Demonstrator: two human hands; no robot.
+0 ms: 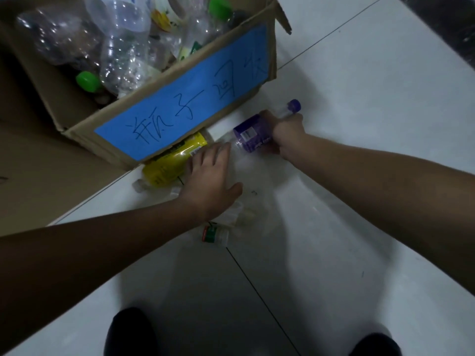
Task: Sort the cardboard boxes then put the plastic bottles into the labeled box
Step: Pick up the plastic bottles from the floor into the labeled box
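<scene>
A: Right hand?
B: Wrapped round the purple bottle, low over the floor, near side of the labeled box.
A: Left hand?
B: Wide, fingers straight, touching the yellow bottle lying against the box front.
A: Box contents?
B: Clear bottles.

Matt cardboard box, glossy plastic bottles

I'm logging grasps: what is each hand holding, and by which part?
The right hand grips the clear plastic bottle with purple label and cap around its shoulder, between label and cap. The left hand is open, gripping nothing.
</scene>
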